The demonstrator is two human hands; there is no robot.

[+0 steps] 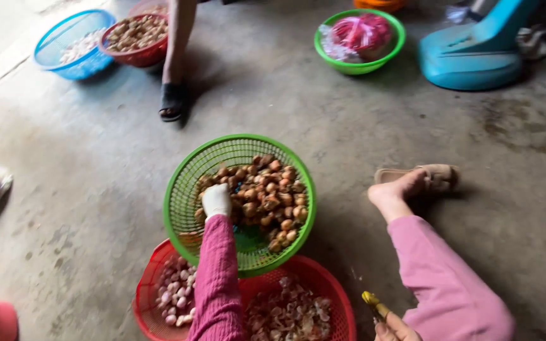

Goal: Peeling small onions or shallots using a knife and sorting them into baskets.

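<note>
Left hand (216, 201), white-gloved, closed down on the brown shallots (266, 199) inside the green basket (181, 189). Right hand (394, 328) gripping a small yellow-handled knife (374, 305) — right of that basket. Just below the basket — red basket (336, 297) holding peeled bulbs (175, 293) and skins (289, 312).

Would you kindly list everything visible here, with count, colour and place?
green basket: one, centre, holding brown unpeeled shallots
red basket: one, bottom centre, with peeled bulbs and skins
blue basket: one, top left
second red basket: one, top left, full of bulbs
second green basket: one, top, with red bag
blue object: one, top right
sandal: one, tan, right
another person's foot: top left
left hand: white glove, on the shallots
right hand: holding yellow-handled tool
</note>
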